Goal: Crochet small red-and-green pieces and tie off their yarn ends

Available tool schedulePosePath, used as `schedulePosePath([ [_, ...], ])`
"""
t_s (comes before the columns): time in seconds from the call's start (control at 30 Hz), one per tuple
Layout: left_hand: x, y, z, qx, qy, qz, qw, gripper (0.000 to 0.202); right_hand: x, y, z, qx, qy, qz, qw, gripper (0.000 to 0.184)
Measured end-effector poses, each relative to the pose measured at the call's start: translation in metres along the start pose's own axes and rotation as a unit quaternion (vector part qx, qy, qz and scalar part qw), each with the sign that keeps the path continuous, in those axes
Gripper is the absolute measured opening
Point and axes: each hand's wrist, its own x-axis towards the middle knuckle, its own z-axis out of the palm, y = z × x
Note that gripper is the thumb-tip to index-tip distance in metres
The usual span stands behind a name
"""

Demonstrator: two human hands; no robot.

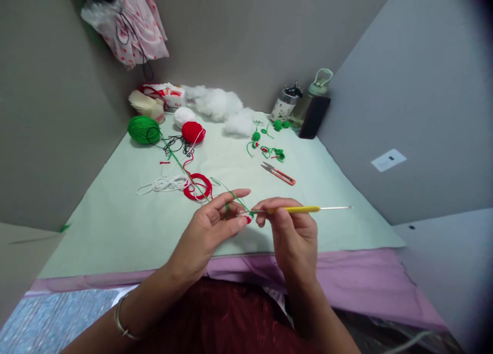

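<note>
My left hand [215, 220] pinches a small crochet piece [248, 218] in red, white and green, with green yarn looped over its fingers. The yarn runs back across the table toward the green yarn ball [144, 130]. In my right hand [291, 225] is a crochet hook with a yellow handle [300, 209]. Its left tip meets the crochet piece, and its other metal end points right. A red yarn ring [197, 186] and a coil of white yarn [165, 184] lie beyond my left hand. Thread snips [278, 173] with orange handles rest beyond my right hand.
At the back are a red yarn ball [193, 132], a white yarn ball [184, 117] and white stuffing [219, 105]. Small green crocheted pieces [279, 153] lie right of centre. A phone [315, 117] leans by a bottle [320, 82] and a patterned cup [284, 105]. Grey panels enclose the table.
</note>
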Motion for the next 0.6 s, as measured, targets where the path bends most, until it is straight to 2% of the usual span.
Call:
schedulePosePath([
  [0.13,0.0,0.002,-0.001,0.008,0.003,0.0,1.0,0.044,-0.001,-0.003,-0.002,0.016,-0.013,-0.006,1.0,0.022],
  [0.23,0.0,0.002,0.0,0.034,0.013,0.018,0.999,0.043,-0.005,-0.009,-0.001,-0.052,-0.007,-0.036,0.998,0.022],
  [0.33,0.0,0.001,0.0,0.092,0.042,0.055,0.993,0.041,-0.009,-0.013,0.0,-0.15,-0.023,-0.108,0.983,0.023],
  [0.47,-0.001,-0.001,0.002,0.186,0.084,0.12,0.972,0.035,-0.012,-0.008,0.0,-0.252,-0.064,-0.223,0.939,0.022],
  [0.53,-0.002,-0.001,0.002,0.203,0.092,0.13,0.966,0.034,-0.013,-0.004,0.0,-0.271,-0.067,-0.262,0.924,0.021],
  [0.6,-0.003,-0.001,0.003,0.206,0.093,0.13,0.965,0.036,-0.013,-0.001,0.001,-0.259,-0.063,-0.27,0.925,0.02],
])
